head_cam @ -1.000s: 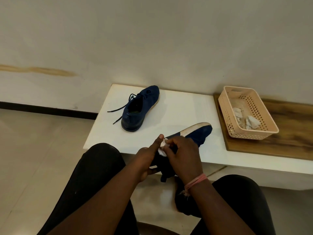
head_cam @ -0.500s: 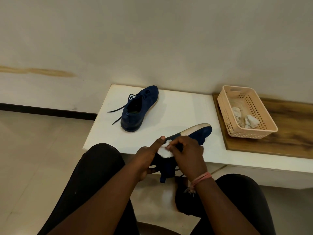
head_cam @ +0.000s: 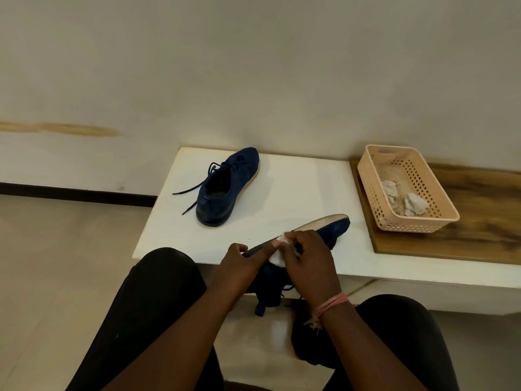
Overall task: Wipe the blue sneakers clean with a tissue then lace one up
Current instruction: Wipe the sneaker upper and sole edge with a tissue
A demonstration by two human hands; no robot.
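At the bench's front edge, the left hand gripped a blue sneaker turned on its side, while the right hand pinched a white tissue against it. The second sneaker sat near the back-left corner, laces loose.

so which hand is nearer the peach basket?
Right. The right hand grips the tissue on the held sneaker, on the side of the basket; the left hand holds the sneaker's far end.
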